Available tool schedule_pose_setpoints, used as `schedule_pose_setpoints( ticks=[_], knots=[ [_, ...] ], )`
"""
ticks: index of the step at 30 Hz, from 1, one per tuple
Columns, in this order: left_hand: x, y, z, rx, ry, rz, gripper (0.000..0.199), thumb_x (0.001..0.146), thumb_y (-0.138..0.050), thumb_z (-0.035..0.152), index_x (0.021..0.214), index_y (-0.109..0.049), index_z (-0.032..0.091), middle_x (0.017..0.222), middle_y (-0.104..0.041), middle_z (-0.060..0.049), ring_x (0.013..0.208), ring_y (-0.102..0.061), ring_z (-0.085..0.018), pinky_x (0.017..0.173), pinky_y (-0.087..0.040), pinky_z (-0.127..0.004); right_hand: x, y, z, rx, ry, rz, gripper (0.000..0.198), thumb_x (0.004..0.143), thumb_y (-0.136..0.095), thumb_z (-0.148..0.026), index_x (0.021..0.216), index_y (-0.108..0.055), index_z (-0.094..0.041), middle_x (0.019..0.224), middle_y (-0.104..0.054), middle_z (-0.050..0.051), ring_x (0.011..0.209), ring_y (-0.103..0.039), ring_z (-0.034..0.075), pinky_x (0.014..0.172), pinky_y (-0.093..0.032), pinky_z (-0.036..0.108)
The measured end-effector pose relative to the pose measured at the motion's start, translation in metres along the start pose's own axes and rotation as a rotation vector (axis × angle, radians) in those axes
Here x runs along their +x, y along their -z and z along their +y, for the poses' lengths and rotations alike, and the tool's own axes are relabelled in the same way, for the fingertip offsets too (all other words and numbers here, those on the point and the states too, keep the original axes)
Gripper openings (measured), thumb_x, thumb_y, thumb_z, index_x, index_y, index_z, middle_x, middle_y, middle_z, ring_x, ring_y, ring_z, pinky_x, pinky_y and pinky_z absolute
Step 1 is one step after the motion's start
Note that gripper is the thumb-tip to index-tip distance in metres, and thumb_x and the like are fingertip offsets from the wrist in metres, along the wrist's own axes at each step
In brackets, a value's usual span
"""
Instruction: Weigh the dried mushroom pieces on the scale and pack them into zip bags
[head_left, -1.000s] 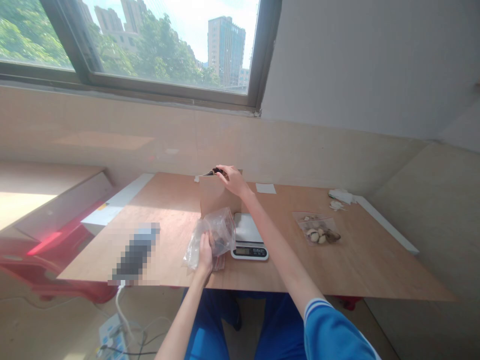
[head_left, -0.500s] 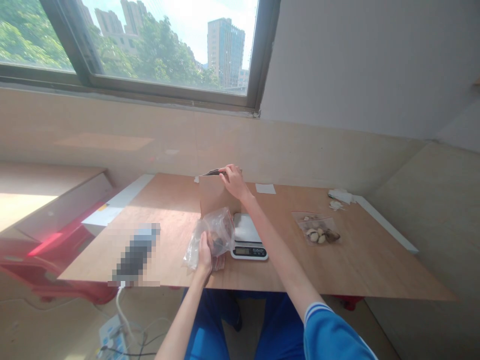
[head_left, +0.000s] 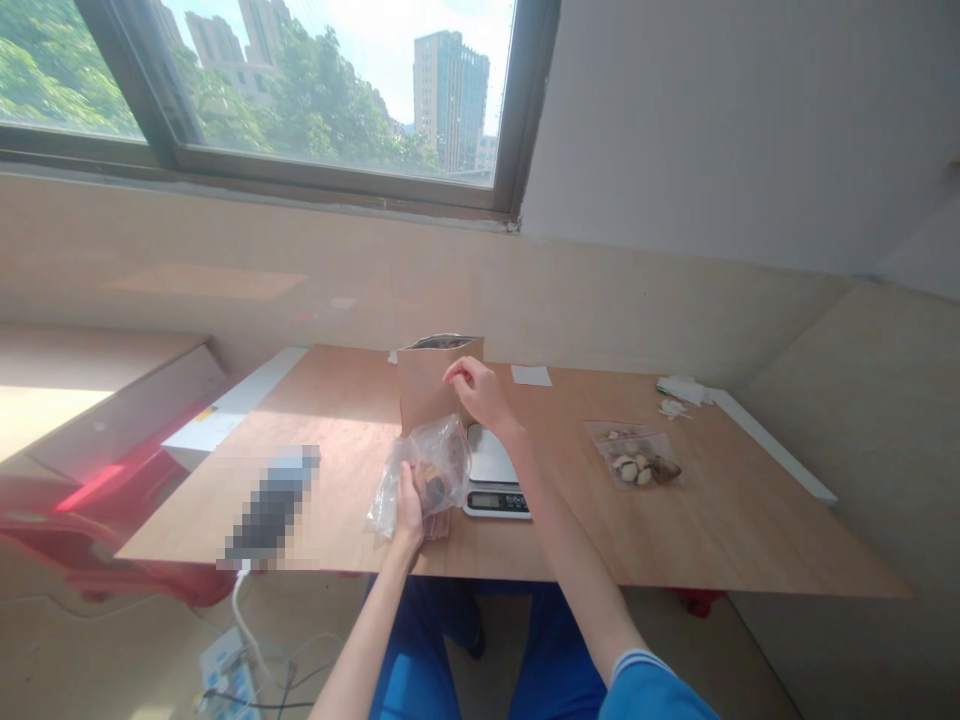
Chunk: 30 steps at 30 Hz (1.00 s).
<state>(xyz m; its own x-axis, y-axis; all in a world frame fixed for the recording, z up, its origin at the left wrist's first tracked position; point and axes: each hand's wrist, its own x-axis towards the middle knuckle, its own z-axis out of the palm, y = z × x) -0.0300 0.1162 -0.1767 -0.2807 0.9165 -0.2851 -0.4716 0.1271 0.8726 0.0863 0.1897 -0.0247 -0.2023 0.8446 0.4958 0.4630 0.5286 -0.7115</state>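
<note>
My left hand (head_left: 410, 510) grips a clear plastic zip bag (head_left: 450, 450) with a few dark and brownish pieces inside. Behind it a brown paper pouch (head_left: 427, 385) stands upright, its top gaping. In front of that pouch hangs my right hand (head_left: 480, 390), fingers curled together; whatever they hold, if anything, is hidden. Below my right forearm sits a white kitchen scale (head_left: 491, 460), partly covered by the arm and the bag. More flat plastic bags (head_left: 436, 524) lie under the bag by my left hand.
On the right of the wooden table (head_left: 735, 520) lies a zip bag (head_left: 637, 460) with several pale pieces and a dark one. White paper (head_left: 531, 376) and scraps (head_left: 679, 390) lie at the back. A blurred-out dark object (head_left: 270, 510) with a white cable (head_left: 244, 620) is at left.
My right hand has come away from the mouth of the paper pouch, down and slightly right, with fingers curled in. My left hand and its bag stay nearly in place.
</note>
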Motion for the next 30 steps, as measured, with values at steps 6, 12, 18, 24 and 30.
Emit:
schedule_pose_setpoints(
  ticks=[6,12,18,24,30],
  knots=[
    [0.002,0.003,-0.002,0.033,-0.074,0.004,0.049,0.074,-0.043,0.062,0.081,-0.062,0.017,0.074,-0.066,-0.007,0.073,-0.063,-0.021,0.066,-0.05,-0.031,-0.046,0.005,0.014,0.128,-0.26,-0.442,0.023,0.073,-0.038,-0.01,0.073,-0.059,-0.017,0.061,-0.054,-0.003,0.056,-0.051,0.009,0.053,-0.039,0.02],
    [0.008,0.007,-0.009,0.021,-0.096,-0.011,0.052,0.071,-0.045,0.066,0.075,-0.062,0.017,0.073,-0.066,-0.007,0.075,-0.063,-0.022,0.067,-0.05,-0.031,-0.073,-0.013,0.021,0.025,-0.248,-0.586,0.018,0.075,-0.053,-0.022,0.089,-0.062,-0.017,0.09,-0.063,0.004,0.078,-0.057,0.015,0.066,-0.043,0.025],
    [0.008,0.007,-0.011,0.016,-0.07,-0.025,0.052,0.075,-0.042,0.063,0.081,-0.063,0.015,0.075,-0.068,-0.009,0.08,-0.064,-0.024,0.07,-0.05,-0.033,-0.081,-0.022,0.024,0.091,-0.261,-0.676,0.026,0.071,-0.061,-0.034,0.09,-0.057,-0.017,0.086,-0.059,0.002,0.073,-0.055,0.015,0.059,-0.043,0.024],
    [0.007,0.007,-0.011,0.04,-0.077,-0.032,0.056,0.072,-0.042,0.066,0.085,-0.061,0.015,0.078,-0.068,-0.01,0.073,-0.065,-0.022,0.069,-0.051,-0.034,-0.084,-0.022,0.035,0.16,-0.267,-0.77,0.027,0.063,-0.069,-0.027,0.084,-0.055,-0.017,0.074,-0.054,-0.003,0.063,-0.05,0.01,0.052,-0.04,0.02],
    [0.008,0.008,-0.01,0.042,-0.079,-0.017,0.053,0.073,-0.043,0.065,0.088,-0.06,0.017,0.077,-0.066,-0.009,0.071,-0.064,-0.021,0.063,-0.05,-0.032,-0.088,-0.024,0.039,0.334,-0.297,-0.807,0.022,0.069,-0.064,-0.029,0.086,-0.055,-0.016,0.074,-0.055,-0.002,0.062,-0.052,0.011,0.05,-0.041,0.02]
  ],
)
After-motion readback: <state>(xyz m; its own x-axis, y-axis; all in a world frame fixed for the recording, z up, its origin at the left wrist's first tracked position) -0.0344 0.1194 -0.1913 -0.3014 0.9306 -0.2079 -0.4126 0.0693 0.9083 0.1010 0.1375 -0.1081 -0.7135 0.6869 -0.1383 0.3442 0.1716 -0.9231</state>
